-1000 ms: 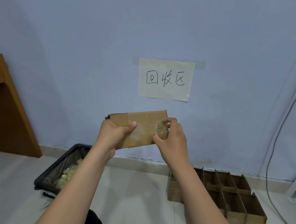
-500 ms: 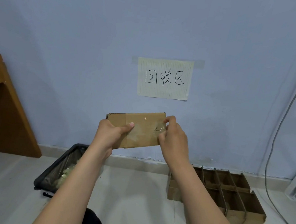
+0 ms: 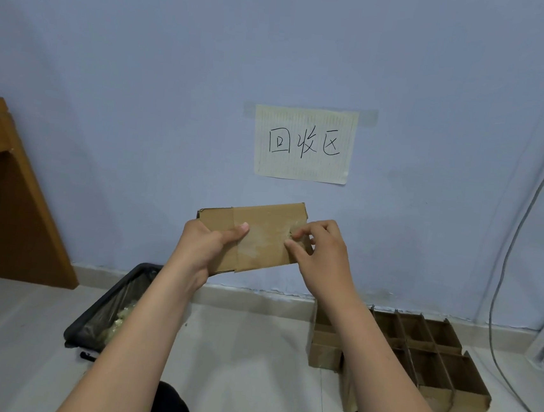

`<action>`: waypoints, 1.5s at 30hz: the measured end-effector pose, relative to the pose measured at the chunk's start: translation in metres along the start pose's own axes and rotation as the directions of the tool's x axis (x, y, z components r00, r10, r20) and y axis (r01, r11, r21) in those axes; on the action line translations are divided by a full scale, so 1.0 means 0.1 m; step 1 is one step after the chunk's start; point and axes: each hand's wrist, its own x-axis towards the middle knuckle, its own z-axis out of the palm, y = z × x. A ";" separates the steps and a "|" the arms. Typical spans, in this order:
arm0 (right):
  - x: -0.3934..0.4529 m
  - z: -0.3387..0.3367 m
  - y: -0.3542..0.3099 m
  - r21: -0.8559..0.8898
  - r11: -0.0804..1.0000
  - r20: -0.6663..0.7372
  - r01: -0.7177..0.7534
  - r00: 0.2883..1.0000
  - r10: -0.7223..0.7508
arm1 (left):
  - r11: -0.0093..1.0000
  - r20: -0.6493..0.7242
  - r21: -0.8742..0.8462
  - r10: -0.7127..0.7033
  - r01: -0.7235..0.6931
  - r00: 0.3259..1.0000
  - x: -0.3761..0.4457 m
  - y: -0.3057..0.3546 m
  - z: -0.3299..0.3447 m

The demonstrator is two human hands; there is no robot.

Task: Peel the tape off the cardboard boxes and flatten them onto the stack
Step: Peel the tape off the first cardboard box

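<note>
I hold a small brown cardboard box [image 3: 261, 234] up in front of the blue wall. A wide strip of clear tape [image 3: 265, 243] covers its facing side. My left hand [image 3: 208, 246] grips the box's left end, thumb on the front. My right hand [image 3: 321, 253] is at the right end, its fingertips pinching at the tape's edge. On the floor at the lower right stand several open cardboard boxes [image 3: 415, 356], packed side by side.
A black bin [image 3: 104, 316] lined with plastic, holding crumpled tape, sits on the floor at the lower left. A wooden desk [image 3: 2, 199] stands at the left. A paper sign [image 3: 303, 144] hangs on the wall. A grey cable [image 3: 507, 261] runs down the right.
My right hand's fingers have shifted on the box's right end and now pick at the tape edge. The box has tilted slightly and stayed in my left hand.
</note>
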 end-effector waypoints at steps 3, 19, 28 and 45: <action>0.00 0.00 -0.04 -0.108 0.993 -0.006 0.038 0.999 -0.039 | 1.000 0.008 0.004 -0.005 0.005 1.000 0.01 0.00 -0.01; -0.03 0.03 -0.13 -0.228 0.970 0.130 -0.089 0.984 0.121 | 0.978 -0.070 0.209 -0.010 0.025 0.997 0.17 -0.15 -0.02; -0.01 0.00 -0.14 -0.331 0.929 0.050 -0.166 0.980 0.193 | 0.961 -0.134 0.262 -0.056 0.090 0.989 0.28 -0.24 -0.06; -0.10 0.13 -0.24 -0.105 0.970 -0.033 -0.220 0.975 0.218 | 0.961 -0.172 0.246 -0.087 0.128 0.981 0.31 -0.25 -0.10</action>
